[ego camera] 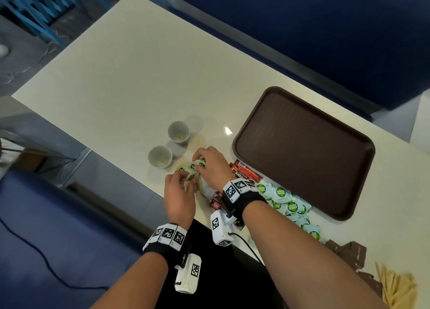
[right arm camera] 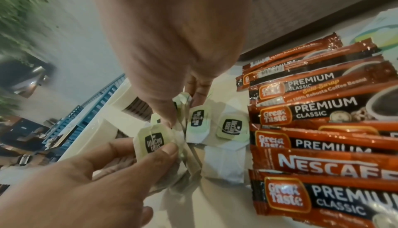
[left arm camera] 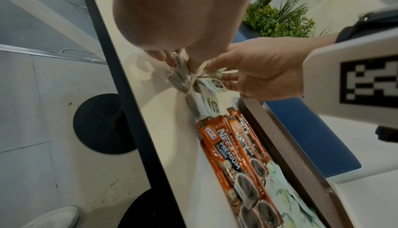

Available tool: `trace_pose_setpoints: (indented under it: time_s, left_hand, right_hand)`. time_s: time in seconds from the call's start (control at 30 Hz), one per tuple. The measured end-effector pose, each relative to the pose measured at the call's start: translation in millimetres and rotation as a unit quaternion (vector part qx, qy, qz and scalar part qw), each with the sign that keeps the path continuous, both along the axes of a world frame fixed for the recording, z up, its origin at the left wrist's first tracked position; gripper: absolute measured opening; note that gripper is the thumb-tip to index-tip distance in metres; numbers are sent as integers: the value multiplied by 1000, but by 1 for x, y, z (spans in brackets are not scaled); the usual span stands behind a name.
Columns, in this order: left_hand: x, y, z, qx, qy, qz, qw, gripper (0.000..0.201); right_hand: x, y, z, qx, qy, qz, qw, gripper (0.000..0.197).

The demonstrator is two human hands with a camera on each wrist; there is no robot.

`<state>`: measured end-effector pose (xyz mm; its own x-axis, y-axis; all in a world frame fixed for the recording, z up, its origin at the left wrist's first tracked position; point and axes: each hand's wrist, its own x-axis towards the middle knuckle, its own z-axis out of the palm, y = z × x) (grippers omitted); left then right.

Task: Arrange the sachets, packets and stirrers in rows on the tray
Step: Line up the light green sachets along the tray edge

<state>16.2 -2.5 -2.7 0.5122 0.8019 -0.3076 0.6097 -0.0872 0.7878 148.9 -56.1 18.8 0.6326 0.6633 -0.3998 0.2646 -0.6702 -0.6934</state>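
A bunch of tea bags [ego camera: 193,169] with pale green tags [right arm camera: 154,144] lies near the table's front edge, left of the empty brown tray [ego camera: 302,150]. My left hand [ego camera: 186,179] pinches one tagged tea bag between thumb and fingers. My right hand [ego camera: 199,163] pinches other tea bags [right arm camera: 197,121] in the same bunch from above. Red coffee sachets [ego camera: 242,171] lie under my right wrist beside the tray. Green-and-white sugar packets [ego camera: 283,197] are piled further right. Wooden stirrers [ego camera: 395,290] lie at the bottom right.
Two small grey cups [ego camera: 178,131] [ego camera: 160,156] stand just left of my hands. Brown packets [ego camera: 349,252] lie near the stirrers. The table's front edge [left arm camera: 133,112] runs close to the tea bags. A blue bench [ego camera: 302,29] sits behind the table.
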Motion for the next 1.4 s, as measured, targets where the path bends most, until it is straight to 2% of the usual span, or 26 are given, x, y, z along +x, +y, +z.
trace_pose_setpoints:
  time_s: [0.3,0.5,0.63,0.77,0.93,1.0,1.1,1.2,1.3,1.4]
  left_hand:
    - [0,9,15,-29,-24,-36,999,11]
    - [10,19,33,-105,-75,-57,990,10]
    - [26,19,43,-208,-119,-48,970,25]
    - [45,13,55,-301,-160,-33,939,20]
    - [67,6,68,-360,-159,-34,919,18]
    - [78,1,75,-387,-152,-36,909,18]
    - [94,-7,87,-441,-137,-47,886,15]
    - [107,-17,99,-493,-124,-80,858,38]
    - [118,-24,107,-535,-117,-122,828,58]
    - [129,-25,106,-539,-105,-164,819,58]
  right_hand:
    - [8,-19,15,74,61,-79,992,15]
    - [20,-36,32,146,97,-173,969,12]
    - [32,-54,45,170,128,-226,951,16]
    - [44,-72,56,199,180,-270,925,18]
    - [60,-96,77,225,227,-289,902,21]
    - [65,-104,87,226,223,-270,909,22]
    - [71,-113,100,204,199,-214,934,23]
    - [75,-118,113,140,112,-157,971,19]
    - [79,-120,122,95,57,-114,987,17]
    - [85,-122,124,61,49,-95,992,22]
